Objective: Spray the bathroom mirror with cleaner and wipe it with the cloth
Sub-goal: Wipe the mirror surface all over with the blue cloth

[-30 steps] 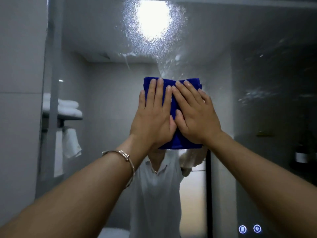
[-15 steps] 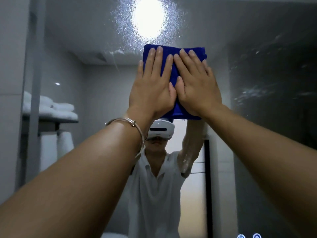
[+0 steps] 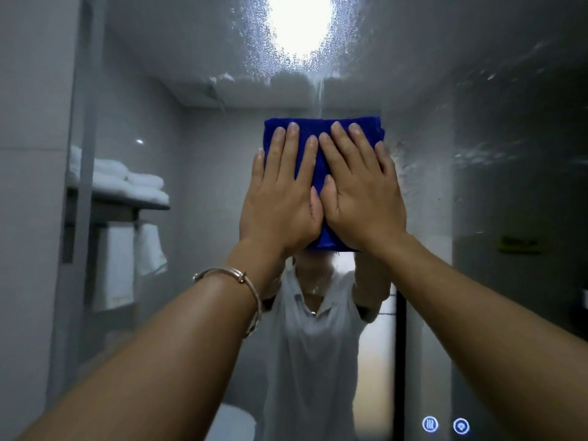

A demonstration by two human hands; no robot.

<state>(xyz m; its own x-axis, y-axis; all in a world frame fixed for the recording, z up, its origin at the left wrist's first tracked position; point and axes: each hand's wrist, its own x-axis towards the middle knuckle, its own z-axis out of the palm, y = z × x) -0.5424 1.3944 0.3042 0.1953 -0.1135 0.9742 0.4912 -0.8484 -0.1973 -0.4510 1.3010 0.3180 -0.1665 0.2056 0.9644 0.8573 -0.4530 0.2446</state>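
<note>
A folded blue cloth (image 3: pixel 321 128) lies flat against the bathroom mirror (image 3: pixel 477 122) at centre. My left hand (image 3: pixel 280 202) and my right hand (image 3: pixel 362 198) press on it side by side, fingers spread and pointing up, covering most of it. Spray droplets (image 3: pixel 254 43) speckle the glass above the cloth, around the reflected ceiling light. A run of liquid (image 3: pixel 319 93) trails down to the cloth's top edge. No spray bottle is in view.
The mirror's left edge (image 3: pixel 86 154) meets a grey tiled wall (image 3: pixel 31 186). Two lit touch buttons (image 3: pixel 430 423) sit at the mirror's lower right. The glass reflects a person in a white shirt and a towel shelf (image 3: pixel 127 186). A bracelet (image 3: pixel 222 273) circles my left wrist.
Both hands pushed the cloth up toward the droplets half a second ago, then slid it back down; a wiped band now shows just above the cloth.
</note>
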